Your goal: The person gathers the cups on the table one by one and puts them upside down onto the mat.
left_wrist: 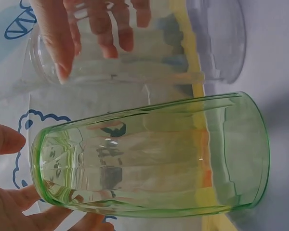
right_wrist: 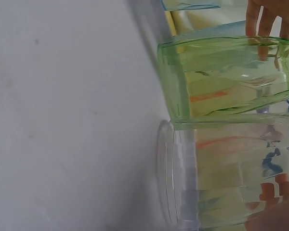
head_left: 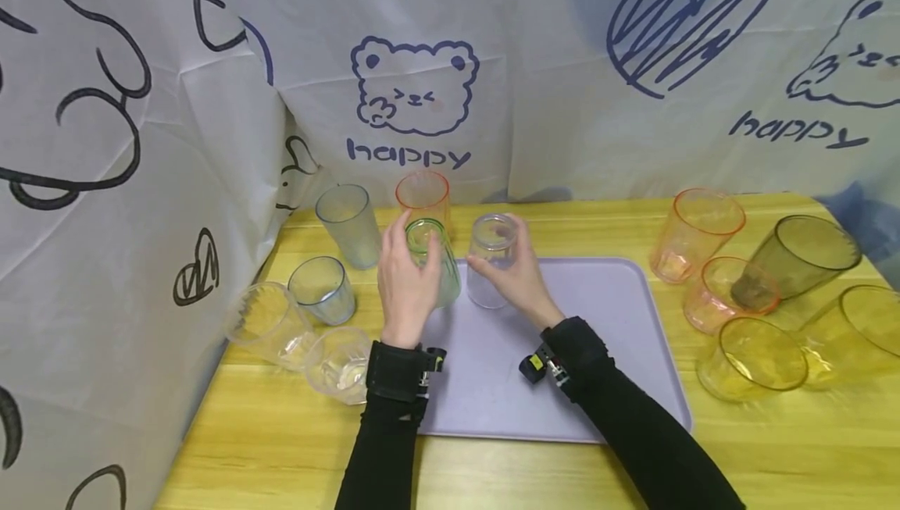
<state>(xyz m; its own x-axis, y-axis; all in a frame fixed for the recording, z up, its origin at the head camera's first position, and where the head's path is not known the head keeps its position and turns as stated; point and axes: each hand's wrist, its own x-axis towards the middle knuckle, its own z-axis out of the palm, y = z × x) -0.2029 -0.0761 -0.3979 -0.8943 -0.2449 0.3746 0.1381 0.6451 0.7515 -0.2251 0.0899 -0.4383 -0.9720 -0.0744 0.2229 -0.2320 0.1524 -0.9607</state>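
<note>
My left hand (head_left: 408,283) holds a green clear-plastic tumbler (head_left: 444,279) near its base. The tumbler is upside down and slightly tilted, its wide rim low over the left part of a lilac tray (head_left: 598,354). Beside it, my right hand (head_left: 519,276) grips a colourless tumbler (head_left: 485,285), also inverted, with its mouth down at the tray. In the right wrist view the green tumbler (right_wrist: 221,77) and the colourless tumbler (right_wrist: 221,173) stand side by side, very close. Left fingers (left_wrist: 19,197) show around the green base in the left wrist view; whether the thumb touches is unclear.
Behind my left hand stand a blue-grey tumbler (head_left: 351,229) and an orange-rimmed tumbler (head_left: 422,188). A short blue cup (head_left: 326,295) and two colourless cups (head_left: 341,369) are at left. Orange, smoky and yellow cups (head_left: 752,361) cluster at right. A printed cloth (head_left: 548,104) hangs behind the table.
</note>
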